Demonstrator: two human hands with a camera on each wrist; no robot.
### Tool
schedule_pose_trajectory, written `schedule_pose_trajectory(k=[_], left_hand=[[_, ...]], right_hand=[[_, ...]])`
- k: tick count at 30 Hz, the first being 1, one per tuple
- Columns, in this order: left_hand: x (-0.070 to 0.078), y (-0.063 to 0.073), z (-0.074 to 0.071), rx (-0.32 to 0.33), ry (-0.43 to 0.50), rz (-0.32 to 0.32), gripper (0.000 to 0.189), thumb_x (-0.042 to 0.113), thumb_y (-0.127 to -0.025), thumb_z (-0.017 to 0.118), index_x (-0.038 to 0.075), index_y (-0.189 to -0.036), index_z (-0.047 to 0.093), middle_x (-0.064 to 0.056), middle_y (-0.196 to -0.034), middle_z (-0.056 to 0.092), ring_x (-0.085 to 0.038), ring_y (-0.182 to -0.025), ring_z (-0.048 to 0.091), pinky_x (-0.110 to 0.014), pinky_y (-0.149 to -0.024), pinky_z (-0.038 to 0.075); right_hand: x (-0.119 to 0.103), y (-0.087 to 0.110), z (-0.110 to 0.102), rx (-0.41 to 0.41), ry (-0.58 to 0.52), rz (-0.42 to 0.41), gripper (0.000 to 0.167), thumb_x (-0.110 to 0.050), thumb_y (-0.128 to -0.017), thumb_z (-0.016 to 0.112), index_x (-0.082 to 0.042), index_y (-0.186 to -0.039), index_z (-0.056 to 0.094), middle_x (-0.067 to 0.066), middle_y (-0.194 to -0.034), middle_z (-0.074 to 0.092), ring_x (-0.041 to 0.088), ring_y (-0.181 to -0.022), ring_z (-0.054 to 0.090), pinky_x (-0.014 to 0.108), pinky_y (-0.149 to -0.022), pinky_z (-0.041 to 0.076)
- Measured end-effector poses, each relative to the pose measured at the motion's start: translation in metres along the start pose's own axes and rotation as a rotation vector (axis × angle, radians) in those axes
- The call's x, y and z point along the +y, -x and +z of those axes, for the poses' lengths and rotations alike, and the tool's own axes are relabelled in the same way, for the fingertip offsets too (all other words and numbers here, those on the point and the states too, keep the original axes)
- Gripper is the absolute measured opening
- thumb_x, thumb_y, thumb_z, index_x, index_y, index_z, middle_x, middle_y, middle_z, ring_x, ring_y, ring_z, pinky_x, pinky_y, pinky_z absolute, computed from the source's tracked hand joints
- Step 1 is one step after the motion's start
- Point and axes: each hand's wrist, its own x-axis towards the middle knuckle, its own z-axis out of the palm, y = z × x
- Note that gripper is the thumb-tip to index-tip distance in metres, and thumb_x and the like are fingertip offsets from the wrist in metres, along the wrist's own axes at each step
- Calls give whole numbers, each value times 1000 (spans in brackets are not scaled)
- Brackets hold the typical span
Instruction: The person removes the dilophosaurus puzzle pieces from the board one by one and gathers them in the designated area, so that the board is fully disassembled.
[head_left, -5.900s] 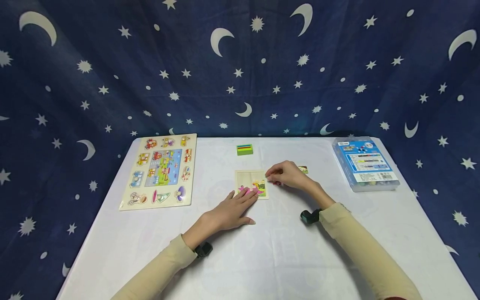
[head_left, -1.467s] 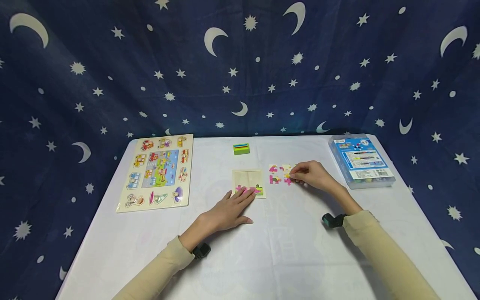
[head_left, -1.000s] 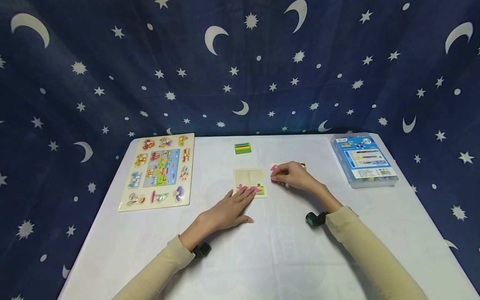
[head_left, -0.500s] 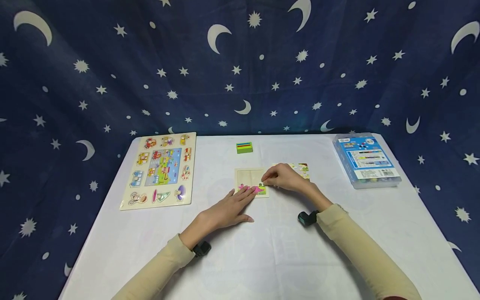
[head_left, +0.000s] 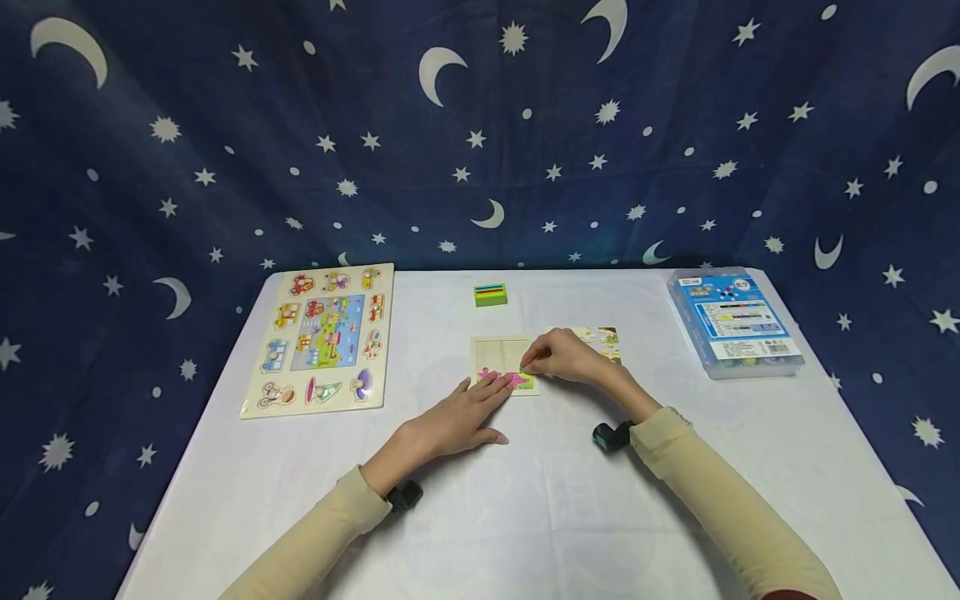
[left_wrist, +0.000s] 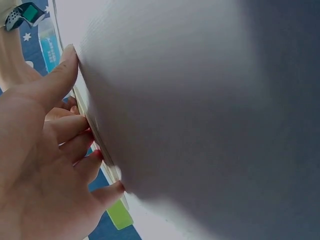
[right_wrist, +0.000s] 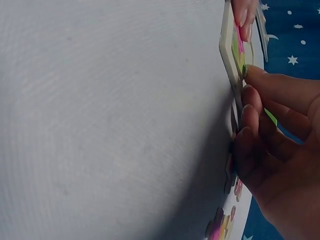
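A shallow wooden puzzle tray (head_left: 498,340) lies mid-table, with pink and green jigsaw pieces (head_left: 522,382) along its near side. Flat across those pieces rests my left hand (head_left: 461,421), fingers straight and fingertips on the pink part. My right hand (head_left: 566,357) is at the tray's right edge, thumb and fingers pinching a small puzzle piece mostly hidden by the fingers. In the right wrist view the thumb tip meets a green puzzle piece (right_wrist: 244,70) just inside the tray wall. Loose puzzle pieces (head_left: 606,336) lie to the right, partly behind the right hand.
A large wooden peg puzzle board (head_left: 386,333) with vehicle pictures lies at the left. Beyond the tray sits a small green box (head_left: 491,298) with coloured strips on top. A clear plastic case (head_left: 738,325) with a blue label stands at the right.
The right hand has moved left from the loose pieces to the tray's right edge, bringing a puzzle piece. The left hand has stayed on the tray.
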Motion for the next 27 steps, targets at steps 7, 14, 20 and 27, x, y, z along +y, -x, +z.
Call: schedule_pose_trajectory(k=[7, 14, 20, 27], left_hand=[[3, -1, -2, -10, -23, -3, 84, 49, -100, 62, 7, -163, 26, -8, -172, 22, -30, -159, 19, -62, -124, 23], [3, -2, -2, -9, -53, -7, 84, 50, -100, 62, 7, -163, 26, -8, -171, 23, -29, -159, 20, -61, -125, 20], [3, 0, -2, -10, -40, -2, 84, 48, -99, 63, 4, -162, 29, -10, -171, 23, -30, -159, 19, -53, -127, 21], [3, 0, -2, -4, 3, 6, 84, 46, -100, 64, 2, -162, 27, -11, -172, 20, -31, -160, 16, -50, -127, 22]], right_hand=[[1, 0, 0, -2, -42, -2, 4, -13, -90, 79, -10, -92, 79, -3, -83, 75, 9, -74, 61, 28, -75, 50], [-2, 1, 0, -15, -104, 6, 4, -7, -89, 78, -7, -93, 76, -1, -80, 74, 9, -71, 62, 26, -69, 50], [-4, 5, -3, -19, -164, 28, 5, -7, -90, 77, -5, -95, 75, 3, -80, 75, 14, -66, 63, 26, -61, 53], [2, 13, -12, 23, -188, 50, 10, -9, -91, 77, -3, -99, 74, 4, -82, 74, 15, -67, 66, 29, -61, 56]])
